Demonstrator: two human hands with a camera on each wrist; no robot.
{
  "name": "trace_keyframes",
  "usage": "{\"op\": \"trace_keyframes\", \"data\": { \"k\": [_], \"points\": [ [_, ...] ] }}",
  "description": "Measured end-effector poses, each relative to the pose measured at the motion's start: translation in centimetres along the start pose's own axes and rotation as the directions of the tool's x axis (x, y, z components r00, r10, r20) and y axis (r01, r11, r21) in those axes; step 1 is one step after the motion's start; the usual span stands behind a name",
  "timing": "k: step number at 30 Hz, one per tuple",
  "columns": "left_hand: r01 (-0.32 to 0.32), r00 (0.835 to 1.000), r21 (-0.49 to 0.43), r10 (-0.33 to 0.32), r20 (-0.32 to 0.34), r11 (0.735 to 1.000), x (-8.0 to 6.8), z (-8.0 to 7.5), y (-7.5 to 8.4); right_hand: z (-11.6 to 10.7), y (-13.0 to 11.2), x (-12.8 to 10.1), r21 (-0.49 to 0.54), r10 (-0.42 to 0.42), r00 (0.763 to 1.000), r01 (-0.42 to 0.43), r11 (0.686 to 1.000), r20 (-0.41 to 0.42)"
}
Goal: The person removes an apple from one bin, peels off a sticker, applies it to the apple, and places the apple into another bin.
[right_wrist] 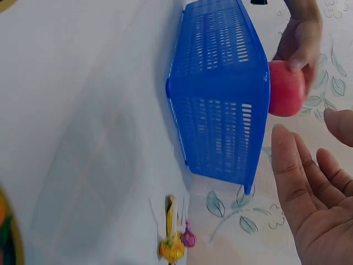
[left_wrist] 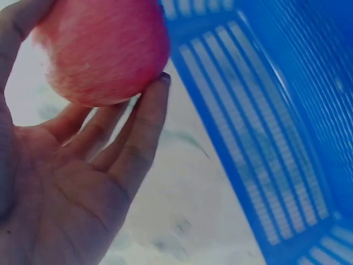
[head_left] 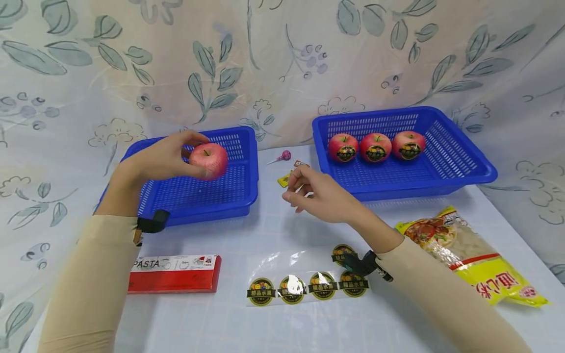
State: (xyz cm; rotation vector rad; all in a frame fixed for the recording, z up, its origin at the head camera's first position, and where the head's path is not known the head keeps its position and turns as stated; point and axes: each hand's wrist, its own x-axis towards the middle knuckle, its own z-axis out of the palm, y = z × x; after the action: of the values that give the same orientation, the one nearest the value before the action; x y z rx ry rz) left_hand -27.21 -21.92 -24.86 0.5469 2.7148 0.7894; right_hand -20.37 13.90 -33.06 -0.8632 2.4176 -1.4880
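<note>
My left hand (head_left: 169,156) grips a red apple (head_left: 209,161) above the left blue basket (head_left: 194,215). In the left wrist view, the fingers and thumb curl round the apple (left_wrist: 110,49), and no sticker shows on its visible side. My right hand (head_left: 320,193) hovers between the two baskets with loosely bent fingers, holding nothing. In the right wrist view, that hand (right_wrist: 317,193) is apart from the apple (right_wrist: 287,88). Three apples (head_left: 376,147) with black-and-gold stickers stand in a row in the right blue basket (head_left: 406,193).
A clear sheet of round stickers (head_left: 323,286) lies at the front middle. A red pasta box (head_left: 176,282) is at left, a yellow-and-clear food bag (head_left: 474,255) at right. A lollipop (head_left: 286,155) and a yellow-wrapped sweet (head_left: 284,181) lie between the baskets. A floral curtain (head_left: 273,63) hangs behind.
</note>
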Motion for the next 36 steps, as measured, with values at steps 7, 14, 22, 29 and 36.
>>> {"op": "trace_keyframes", "data": {
  "k": [7,14,22,29,36],
  "points": [
    [-0.183,0.983,-0.058,0.181,-0.038,0.981,0.3,4.1,4.8,-0.3,0.3,-1.7,-0.089,-0.068,0.997,0.064,0.994,-0.041],
    [-0.36,0.932,-0.1,0.363,0.011,0.928,0.7,8.4,7.9,-0.3,0.4,-3.3,-0.089,-0.055,0.996,0.049,0.995,-0.075],
    [-0.424,0.899,-0.197,0.437,0.028,0.884,0.7,12.4,8.7,-0.5,1.4,-4.8,-0.058,-0.045,0.998,0.043,0.997,-0.037],
    [-0.395,0.915,-0.14,0.402,0.026,0.908,0.1,15.4,8.1,-0.3,2.0,-5.3,-0.118,-0.032,0.998,0.038,0.992,0.055],
    [-0.333,0.939,-0.067,0.337,0.072,0.941,0.0,16.8,7.5,0.6,3.5,-5.2,-0.197,-0.023,0.997,0.038,0.98,0.08]
  ]
}}
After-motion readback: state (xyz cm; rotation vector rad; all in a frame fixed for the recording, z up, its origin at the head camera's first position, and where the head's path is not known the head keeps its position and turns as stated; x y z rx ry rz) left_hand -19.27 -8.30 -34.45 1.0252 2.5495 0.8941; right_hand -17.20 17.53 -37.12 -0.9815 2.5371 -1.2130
